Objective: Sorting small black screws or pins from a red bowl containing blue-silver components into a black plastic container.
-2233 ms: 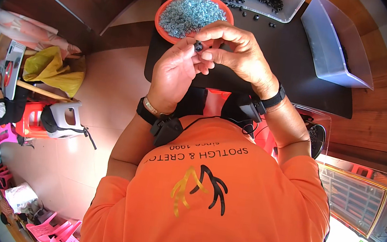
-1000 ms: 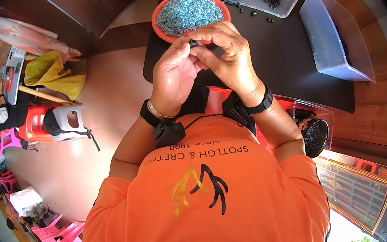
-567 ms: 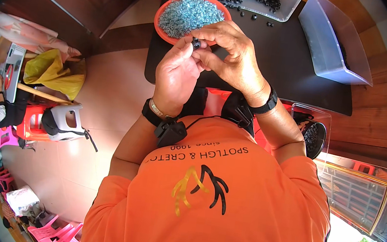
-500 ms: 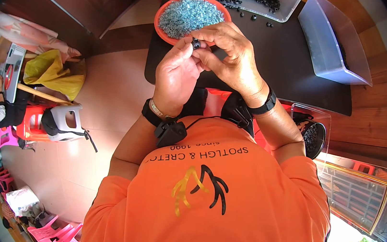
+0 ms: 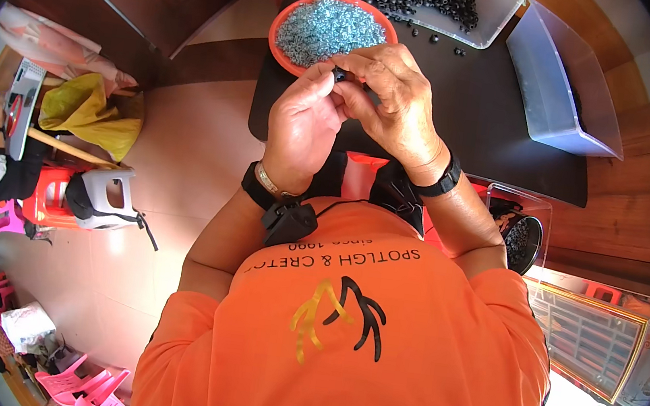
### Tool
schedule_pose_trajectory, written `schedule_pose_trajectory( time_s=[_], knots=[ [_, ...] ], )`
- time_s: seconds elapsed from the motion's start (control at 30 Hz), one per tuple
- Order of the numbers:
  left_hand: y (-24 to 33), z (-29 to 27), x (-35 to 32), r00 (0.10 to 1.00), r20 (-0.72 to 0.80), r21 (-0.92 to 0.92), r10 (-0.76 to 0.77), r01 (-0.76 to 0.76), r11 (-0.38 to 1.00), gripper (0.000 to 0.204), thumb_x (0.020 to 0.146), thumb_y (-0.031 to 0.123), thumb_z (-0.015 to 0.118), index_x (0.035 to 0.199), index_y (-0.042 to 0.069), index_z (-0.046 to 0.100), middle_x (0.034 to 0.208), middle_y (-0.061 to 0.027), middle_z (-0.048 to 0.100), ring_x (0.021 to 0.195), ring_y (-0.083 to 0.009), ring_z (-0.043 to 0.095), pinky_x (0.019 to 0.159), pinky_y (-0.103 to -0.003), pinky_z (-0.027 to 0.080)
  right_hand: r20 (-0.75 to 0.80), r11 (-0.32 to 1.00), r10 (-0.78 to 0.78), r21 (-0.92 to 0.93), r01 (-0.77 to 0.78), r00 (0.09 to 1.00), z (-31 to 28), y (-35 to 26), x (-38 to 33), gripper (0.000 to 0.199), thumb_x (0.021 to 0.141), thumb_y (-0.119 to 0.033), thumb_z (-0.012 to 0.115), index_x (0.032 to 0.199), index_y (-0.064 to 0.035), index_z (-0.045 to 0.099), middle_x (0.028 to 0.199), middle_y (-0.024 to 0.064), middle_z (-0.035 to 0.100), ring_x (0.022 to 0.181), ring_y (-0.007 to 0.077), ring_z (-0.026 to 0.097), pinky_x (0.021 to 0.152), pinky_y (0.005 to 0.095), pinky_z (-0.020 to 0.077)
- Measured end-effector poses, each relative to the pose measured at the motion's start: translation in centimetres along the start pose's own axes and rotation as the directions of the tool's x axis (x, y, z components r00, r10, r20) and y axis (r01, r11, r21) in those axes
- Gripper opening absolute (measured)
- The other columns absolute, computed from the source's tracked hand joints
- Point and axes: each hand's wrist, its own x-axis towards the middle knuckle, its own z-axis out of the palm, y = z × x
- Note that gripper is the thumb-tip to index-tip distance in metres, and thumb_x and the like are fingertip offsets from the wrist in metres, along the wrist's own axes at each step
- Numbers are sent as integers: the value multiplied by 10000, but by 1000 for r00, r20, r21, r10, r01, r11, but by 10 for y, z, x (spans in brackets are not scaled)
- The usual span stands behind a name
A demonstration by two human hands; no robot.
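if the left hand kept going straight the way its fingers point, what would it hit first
Probably the round orange bowl heaped with small silvery-blue metal pieces, directly beyond the left hand. Its fingertips already meet the right hand around a small black ring; height above the bowl is unclear.

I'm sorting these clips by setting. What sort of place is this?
Probably a home or small workshop set up for hand assembly: an orange bowl of small silvery parts and a clear tray of black rings on a dark table, with plastic stools on a tiled floor.
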Motion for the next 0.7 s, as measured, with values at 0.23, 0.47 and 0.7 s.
schedule_pose_trajectory(
  time_s=[0.23, 0.47, 0.7],
  knots=[
    [3, -2, -1, 999, -22, -9, -23, 23, 1000, 239, 962, 203, 391, 1043, 48, 553, 985, -49, 580, 927, -159, 540, 842, -334, 432, 16, 995, -96, -36, 96, 995, 9, 4, -1, 267, 663, -54, 709, 921, -75, 647, 850, 54, 626, 799, 249, 598, 712, 347, 508],
    [4, -7, 0, 990, -79, -2, -116, 116, 993, 227, 939, 217, 428, 1044, 57, 549, 957, -46, 581, 863, -154, 565, 764, -307, 438, 45, 997, -16, -75, 19, 999, 12, 1, -9, 226, 680, -90, 714, 889, -62, 636, 852, 57, 631, 797, 250, 600, 715, 352, 509],
    [18, -34, -12, 996, -69, 207, -48, 61, 976, 358, 972, 255, 418, 1193, -1, 535, 1035, -126, 629, 872, -210, 610, 745, -298, 452, -105, 908, -8, -416, -37, 994, -89, 33, 28, 224, 668, -139, 789, 843, -69, 668, 807, 79, 646, 770, 288, 613, 684, 363, 500]
  ],
)
